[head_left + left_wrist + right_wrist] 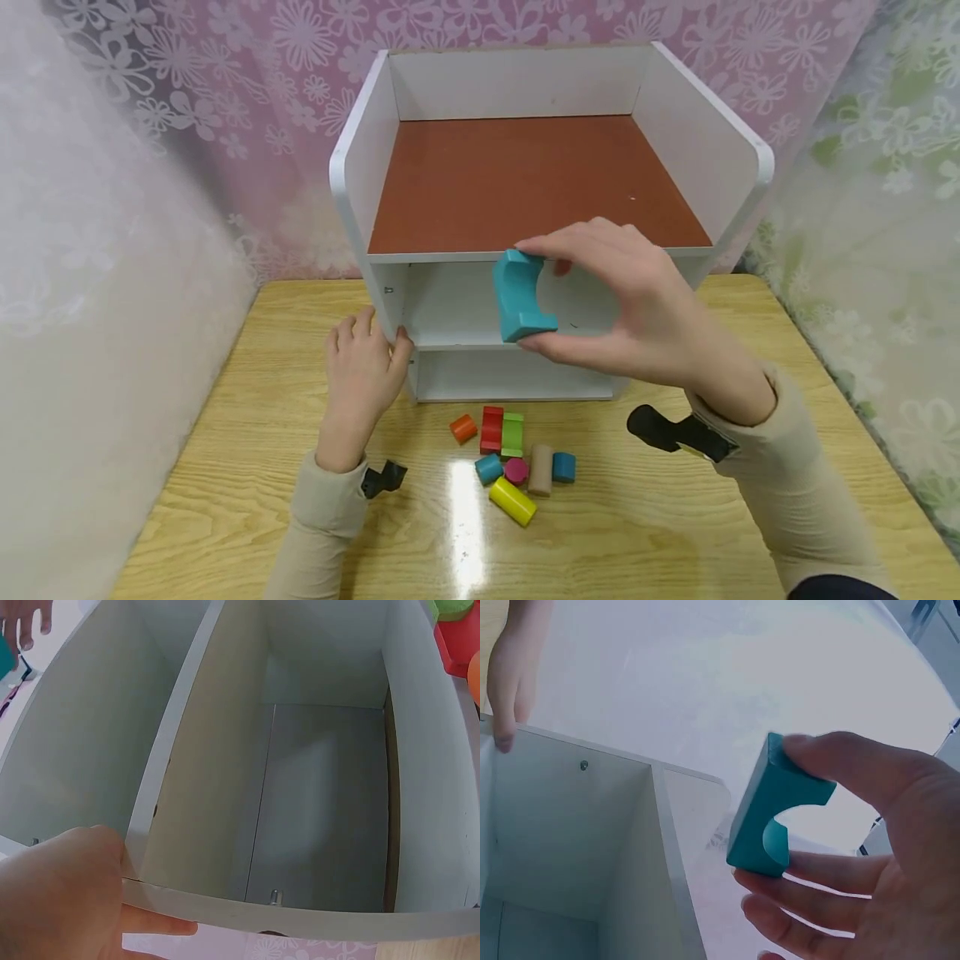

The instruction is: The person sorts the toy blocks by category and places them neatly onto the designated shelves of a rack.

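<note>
My right hand [645,300] pinches a teal toy block [513,308] with a half-round cutout, thumb at one end and fingertips at the other. It holds the block in the air before the upper compartment of a small white shelf [513,373]. The right wrist view shows the cutout of the block [757,810] facing the palm. My left hand [363,375] grips the shelf's left side panel, its thumb over the front edge and its fingers along the outside. In the left wrist view, that hand [60,892] partly covers the panel.
Before the shelf on the wooden table [247,467] lie several blocks: orange [463,428], red [491,429], green [513,435], pink [516,471], tan [540,471], blue ones [564,467] and a yellow cylinder [513,501]. A brown top board [525,183] has raised white walls.
</note>
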The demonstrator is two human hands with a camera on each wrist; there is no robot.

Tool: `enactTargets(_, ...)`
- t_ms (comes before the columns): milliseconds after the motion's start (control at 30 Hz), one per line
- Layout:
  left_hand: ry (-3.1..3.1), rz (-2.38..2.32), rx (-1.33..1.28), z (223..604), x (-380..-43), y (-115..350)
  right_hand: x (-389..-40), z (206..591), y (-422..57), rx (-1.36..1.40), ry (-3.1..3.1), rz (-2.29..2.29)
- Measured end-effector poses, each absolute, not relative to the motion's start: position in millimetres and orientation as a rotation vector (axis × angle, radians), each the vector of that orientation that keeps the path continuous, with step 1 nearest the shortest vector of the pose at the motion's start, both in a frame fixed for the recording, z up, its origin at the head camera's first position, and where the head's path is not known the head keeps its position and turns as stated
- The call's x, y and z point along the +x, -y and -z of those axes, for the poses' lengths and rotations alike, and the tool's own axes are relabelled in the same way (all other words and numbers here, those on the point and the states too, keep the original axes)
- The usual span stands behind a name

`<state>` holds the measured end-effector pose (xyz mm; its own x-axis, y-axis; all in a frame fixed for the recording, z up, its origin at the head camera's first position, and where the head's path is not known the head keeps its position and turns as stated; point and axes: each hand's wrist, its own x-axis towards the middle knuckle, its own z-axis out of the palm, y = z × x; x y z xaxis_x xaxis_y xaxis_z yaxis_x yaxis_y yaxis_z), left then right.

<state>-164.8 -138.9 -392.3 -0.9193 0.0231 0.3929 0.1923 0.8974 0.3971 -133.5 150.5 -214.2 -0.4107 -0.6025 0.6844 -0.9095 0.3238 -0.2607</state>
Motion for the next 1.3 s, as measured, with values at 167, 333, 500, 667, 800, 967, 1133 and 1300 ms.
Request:
enactTargets(167,2.679,0.623,-0.159,393,-166,139,-148,200,-139,1.292,2.161,-0.867)
enactTargets(333,2.668,0.629,-0.160,394,-166,140,-167,189,-127,1.302,2.169,-0.814)
enactTargets(500,2.672,0.626,-0.158,393,-166,141,-182,180,-115,1.302,2.244,-0.771)
enactTargets(667,2.682,0.627,-0.156,393,-166,140,-191,172,-103,1.271,2.388,-0.727)
enactTargets(800,2.689,0.624,-0.150,394,-165,140,-198,168,-95,1.264,2.507,-0.731)
enactTargets(967,2.693,0.632,-0.147,395,-164,139,-203,165,-88,1.260,2.607,-0.748)
enactTargets(1133,2.682,0.636,-0.144,395,-165,137,-211,163,-84,1.253,2.687,-0.788)
enactTargets(1300,2.682,0.638,-0.147,394,-166,137,-218,160,-81,1.215,2.781,-0.796)
